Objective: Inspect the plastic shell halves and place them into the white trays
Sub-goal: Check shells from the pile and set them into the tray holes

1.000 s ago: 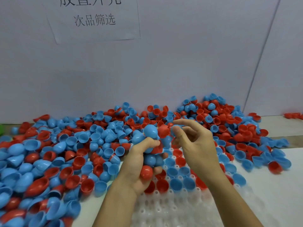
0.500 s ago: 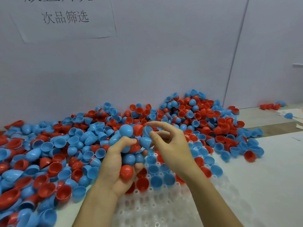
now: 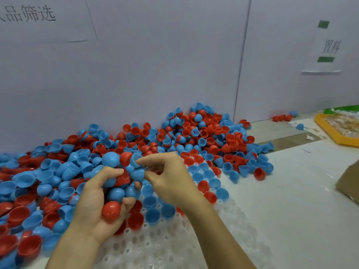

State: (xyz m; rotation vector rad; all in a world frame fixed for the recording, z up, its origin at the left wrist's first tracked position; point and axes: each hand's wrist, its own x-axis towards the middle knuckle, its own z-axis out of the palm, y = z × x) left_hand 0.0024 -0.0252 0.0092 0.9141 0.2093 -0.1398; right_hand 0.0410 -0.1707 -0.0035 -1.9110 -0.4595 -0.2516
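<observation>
My left hand (image 3: 93, 202) grips a heaped handful of blue and red shell halves (image 3: 116, 171), held above the white tray (image 3: 155, 247). My right hand (image 3: 171, 179) pinches one blue shell half (image 3: 137, 172) at the top of that handful. The tray's far pockets hold several blue and red halves (image 3: 202, 183); its near pockets show white. A big pile of loose shell halves (image 3: 194, 133) lies along the wall and to the left.
A grey partition wall (image 3: 155, 65) with paper labels stands right behind the pile. At the far right sit a yellow tray (image 3: 336, 131) and the corner of a cardboard box (image 3: 349, 181). A few stray halves (image 3: 281, 117) lie by the wall.
The view has swung to the right, bringing the yellow tray and the box into sight. Both hands stay together over the tray; the right fingers have closed on a blue half.
</observation>
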